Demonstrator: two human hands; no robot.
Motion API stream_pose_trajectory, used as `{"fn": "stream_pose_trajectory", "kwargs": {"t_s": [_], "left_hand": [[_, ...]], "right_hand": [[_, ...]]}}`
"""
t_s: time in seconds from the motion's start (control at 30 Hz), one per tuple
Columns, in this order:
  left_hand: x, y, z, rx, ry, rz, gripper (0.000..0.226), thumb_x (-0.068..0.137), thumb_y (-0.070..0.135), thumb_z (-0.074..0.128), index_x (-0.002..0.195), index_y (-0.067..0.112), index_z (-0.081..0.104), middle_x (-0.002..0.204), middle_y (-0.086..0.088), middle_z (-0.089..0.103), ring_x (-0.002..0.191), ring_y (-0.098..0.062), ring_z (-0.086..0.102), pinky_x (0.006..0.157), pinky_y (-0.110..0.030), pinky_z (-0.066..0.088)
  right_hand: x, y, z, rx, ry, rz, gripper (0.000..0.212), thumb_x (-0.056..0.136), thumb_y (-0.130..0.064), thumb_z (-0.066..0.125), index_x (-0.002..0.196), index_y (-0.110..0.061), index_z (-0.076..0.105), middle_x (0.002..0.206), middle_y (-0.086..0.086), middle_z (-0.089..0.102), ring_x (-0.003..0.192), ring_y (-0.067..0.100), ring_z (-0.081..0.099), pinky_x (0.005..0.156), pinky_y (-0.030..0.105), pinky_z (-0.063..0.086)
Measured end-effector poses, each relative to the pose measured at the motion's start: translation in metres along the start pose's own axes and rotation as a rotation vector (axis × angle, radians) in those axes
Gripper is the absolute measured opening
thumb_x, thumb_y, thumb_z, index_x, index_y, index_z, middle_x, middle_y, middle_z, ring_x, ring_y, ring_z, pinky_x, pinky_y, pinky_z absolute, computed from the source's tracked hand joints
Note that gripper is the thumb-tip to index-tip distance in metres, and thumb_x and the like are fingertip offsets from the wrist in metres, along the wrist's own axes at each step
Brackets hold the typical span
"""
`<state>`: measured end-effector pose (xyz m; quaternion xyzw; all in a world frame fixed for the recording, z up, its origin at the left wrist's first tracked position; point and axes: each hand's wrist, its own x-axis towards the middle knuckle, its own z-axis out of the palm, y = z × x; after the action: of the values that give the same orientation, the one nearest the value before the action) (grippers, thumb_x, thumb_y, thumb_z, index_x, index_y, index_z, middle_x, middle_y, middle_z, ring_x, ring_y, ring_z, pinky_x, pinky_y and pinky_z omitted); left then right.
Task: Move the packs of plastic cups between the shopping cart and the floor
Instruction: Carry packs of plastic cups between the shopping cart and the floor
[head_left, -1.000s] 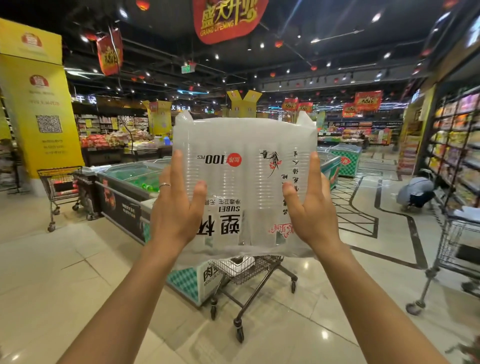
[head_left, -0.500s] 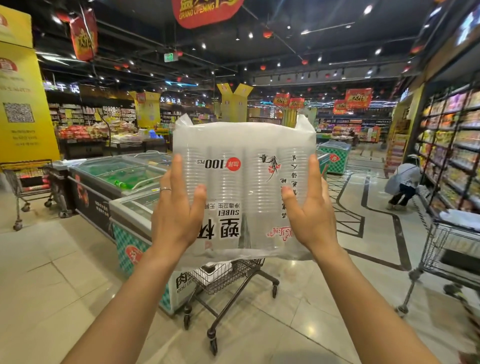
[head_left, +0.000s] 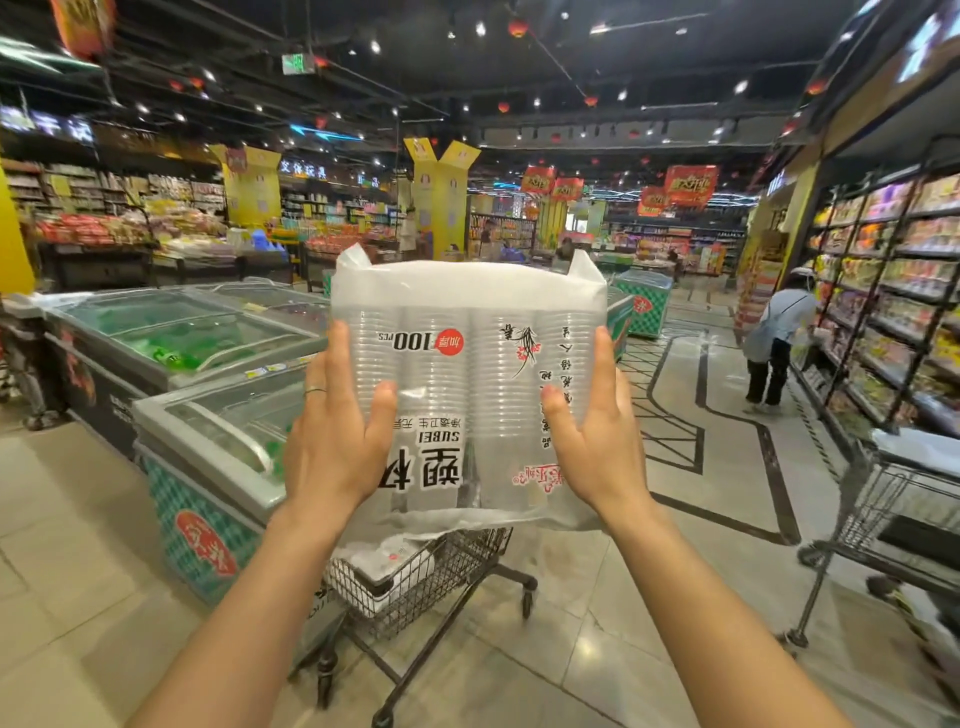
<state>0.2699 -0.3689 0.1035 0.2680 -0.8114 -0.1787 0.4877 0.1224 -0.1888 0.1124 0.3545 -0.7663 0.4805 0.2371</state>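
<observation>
I see the pack of plastic cups (head_left: 470, 332) held up in the air at chest height, well above the floor (head_left: 597, 649), its print upside down toward me. My left hand (head_left: 335, 447) presses against its left edge and my right hand (head_left: 597, 447) against its right edge. Both have their fingers straight and apart, with the thumbs spread onto the near face, so the pack is squeezed between the palms. Directly below it stands the shopping cart (head_left: 431, 582), with another pack (head_left: 387, 558) lying in its basket. Chest freezers (head_left: 208, 338) line the left. On the right I see a second cart (head_left: 893, 514) and a person (head_left: 774, 338) at the shelves (head_left: 893, 291).
</observation>
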Motion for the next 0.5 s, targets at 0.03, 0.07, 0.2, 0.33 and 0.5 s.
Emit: {"fn": "stream_pose_trajectory", "kwargs": {"t_s": [0.03,0.07,0.2,0.33,0.5], "left_hand": [[0.015,-0.010,0.013,-0.005,-0.005,-0.006,0.074,0.092,0.052,0.031,0.156,0.031,0.001,0.162,-0.006,0.017,0.140,-0.030,0.034,0.100,-0.051,0.040],[0.031,-0.020,0.026,-0.013,-0.012,-0.017,0.074,0.091,0.053,0.031,0.156,0.031,0.001,0.162,-0.007,0.017,0.140,-0.031,0.034,0.100,-0.051,0.040],[0.086,-0.055,0.069,-0.033,-0.018,-0.039,0.074,0.091,0.053,0.031,0.156,0.033,0.001,0.161,-0.009,0.018,0.142,-0.029,0.030,0.100,-0.053,0.039],[0.131,-0.085,0.099,-0.022,-0.027,-0.037,0.074,0.091,0.051,0.032,0.156,0.032,0.002,0.160,-0.010,0.019,0.142,-0.028,0.029,0.102,-0.051,0.038],[0.169,-0.114,0.131,0.021,-0.028,-0.028,0.072,0.092,0.052,0.030,0.156,0.033,0.001,0.160,-0.009,0.019,0.141,-0.030,0.032,0.099,-0.051,0.040]], "right_hand": [[0.015,0.007,0.015,-0.007,-0.005,0.002,0.074,0.097,-0.044,0.048,0.155,-0.037,0.002,0.157,0.003,0.025,0.136,0.026,0.038,0.101,0.042,0.038],[0.030,0.013,0.030,-0.012,-0.010,0.006,0.074,0.098,-0.044,0.048,0.155,-0.038,0.001,0.157,0.003,0.025,0.136,0.027,0.038,0.101,0.043,0.038],[0.082,0.031,0.088,-0.013,-0.017,0.021,0.074,0.098,-0.043,0.048,0.154,-0.039,0.000,0.157,0.004,0.025,0.135,0.027,0.039,0.100,0.042,0.038],[0.120,0.046,0.135,0.002,-0.023,0.031,0.073,0.098,-0.041,0.048,0.155,-0.036,0.002,0.157,0.004,0.025,0.135,0.025,0.038,0.098,0.033,0.034],[0.154,0.066,0.185,0.052,-0.040,0.029,0.074,0.099,-0.037,0.050,0.156,-0.033,0.003,0.156,0.006,0.027,0.135,0.022,0.036,0.095,0.027,0.028]]}}
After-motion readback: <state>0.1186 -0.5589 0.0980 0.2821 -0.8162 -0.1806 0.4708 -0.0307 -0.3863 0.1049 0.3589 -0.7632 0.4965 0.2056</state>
